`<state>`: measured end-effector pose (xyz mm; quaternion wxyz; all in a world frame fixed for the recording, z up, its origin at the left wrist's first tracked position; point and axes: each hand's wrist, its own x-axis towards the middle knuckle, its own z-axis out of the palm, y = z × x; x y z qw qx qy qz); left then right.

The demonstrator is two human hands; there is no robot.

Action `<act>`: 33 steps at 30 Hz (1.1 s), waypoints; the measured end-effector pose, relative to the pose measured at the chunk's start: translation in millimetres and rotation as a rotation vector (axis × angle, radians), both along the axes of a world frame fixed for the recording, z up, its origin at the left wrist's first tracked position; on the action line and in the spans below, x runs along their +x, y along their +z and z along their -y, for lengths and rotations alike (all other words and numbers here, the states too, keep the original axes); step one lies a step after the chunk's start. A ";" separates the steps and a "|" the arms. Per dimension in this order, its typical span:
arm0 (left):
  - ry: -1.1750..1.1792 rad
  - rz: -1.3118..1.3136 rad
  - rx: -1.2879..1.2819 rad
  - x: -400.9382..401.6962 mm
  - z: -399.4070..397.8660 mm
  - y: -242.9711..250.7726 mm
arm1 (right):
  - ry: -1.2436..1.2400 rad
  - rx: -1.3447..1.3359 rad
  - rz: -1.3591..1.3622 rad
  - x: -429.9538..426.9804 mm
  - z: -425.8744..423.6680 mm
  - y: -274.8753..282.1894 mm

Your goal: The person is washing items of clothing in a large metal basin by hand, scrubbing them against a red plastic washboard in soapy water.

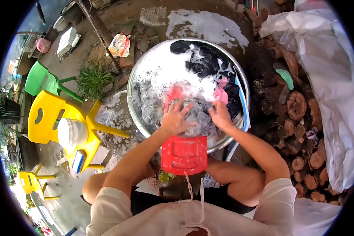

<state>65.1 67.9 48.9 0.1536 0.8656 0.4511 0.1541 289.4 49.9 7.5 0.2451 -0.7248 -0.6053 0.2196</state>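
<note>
A large metal basin (130, 101) full of suds and laundry stands before me. A red plastic washboard (184, 155) leans over its near rim, its far end under the foam. Wet grey cloth (198, 110) lies bunched on the board. My left hand (177, 118) presses on the cloth's left side, fingers spread. My right hand (220, 115) is at the cloth's right edge, thumb apart from the fingers; whether it pinches any fabric is hidden. Just beyond it lies a pink cloth (221, 93), beside soaked black clothes (205, 65). White foam (162, 66) covers much of the water.
A blue-and-white hose (244, 107) hangs over the basin's right rim. Stacked logs (296, 106) and white sheeting (327, 59) flank the right. Leftward, a yellow chair (50, 125) bears a white bucket (72, 132) and a scrub brush (79, 161); a green chair (42, 78) stands behind.
</note>
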 end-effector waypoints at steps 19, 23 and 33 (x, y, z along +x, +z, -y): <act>0.451 1.113 -0.769 -36.7 -66.8 92.8 | 0.303 -0.424 -1.058 -86.1 138.5 162.5; 0.483 0.517 -0.569 -55.7 -53.9 -28.5 | 0.698 -0.273 -0.247 -98.2 185.5 35.5; 0.680 0.641 -0.434 -80.8 -23.7 -87.7 | 0.144 -0.183 -0.085 -18.3 25.1 29.2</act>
